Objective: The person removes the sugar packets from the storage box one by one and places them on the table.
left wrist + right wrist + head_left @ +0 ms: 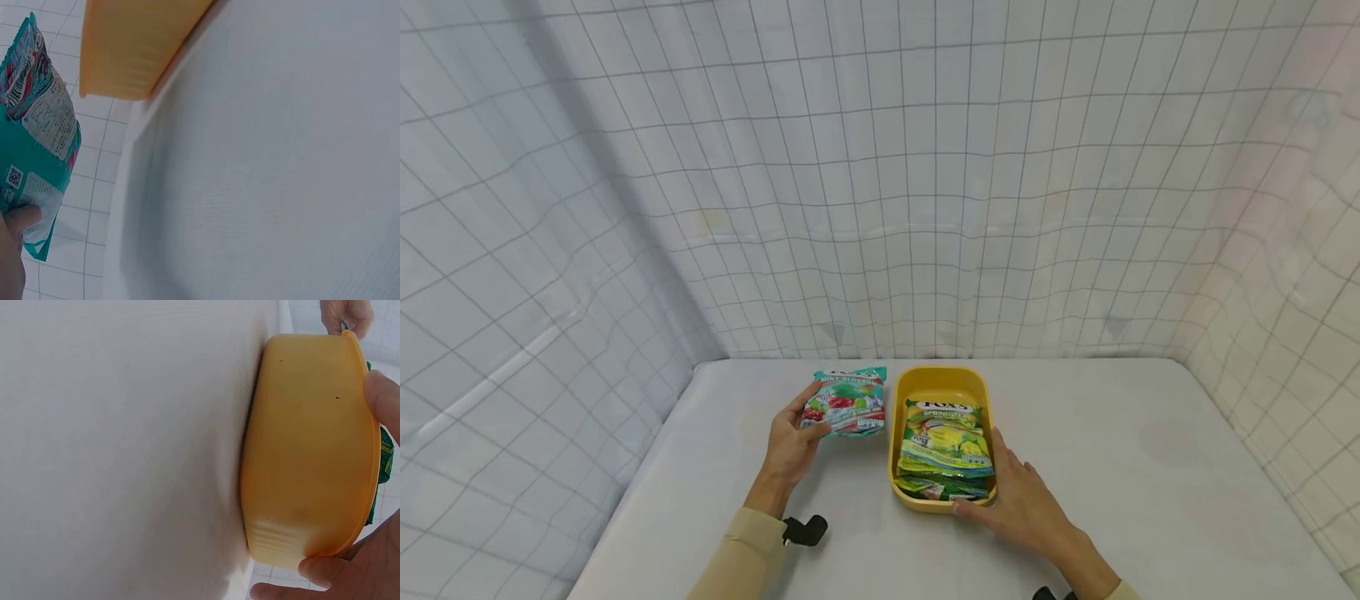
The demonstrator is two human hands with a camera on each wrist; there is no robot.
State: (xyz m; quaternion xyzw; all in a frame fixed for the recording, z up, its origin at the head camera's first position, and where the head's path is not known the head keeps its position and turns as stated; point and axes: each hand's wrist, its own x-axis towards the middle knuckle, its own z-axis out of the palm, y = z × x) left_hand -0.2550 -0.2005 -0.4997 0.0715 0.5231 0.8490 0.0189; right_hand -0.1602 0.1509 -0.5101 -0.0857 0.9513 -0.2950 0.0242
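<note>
My left hand [792, 442] grips a teal bag of Fox's candy [848, 404], with "Mint Blossom" on its front, by its left side. Its back, with a barcode and a QR code, shows in the left wrist view, the thumb [24, 219] pressed against it. Just right of this bag stands a yellow plastic container [912, 500]. Inside lies a yellow-green Fox's "Spring Tea" bag [946, 437], over more green packaging [936, 486]. My right hand [1026, 504] holds the container's near right corner, thumb [384, 403] at the rim and fingers along the side.
The container rests on a white-covered table [1150, 467]. White cloth with a dark grid [925, 208] rises behind the table and at both sides. Black wrist mounts [805, 531] sit on both wrists, below the hands.
</note>
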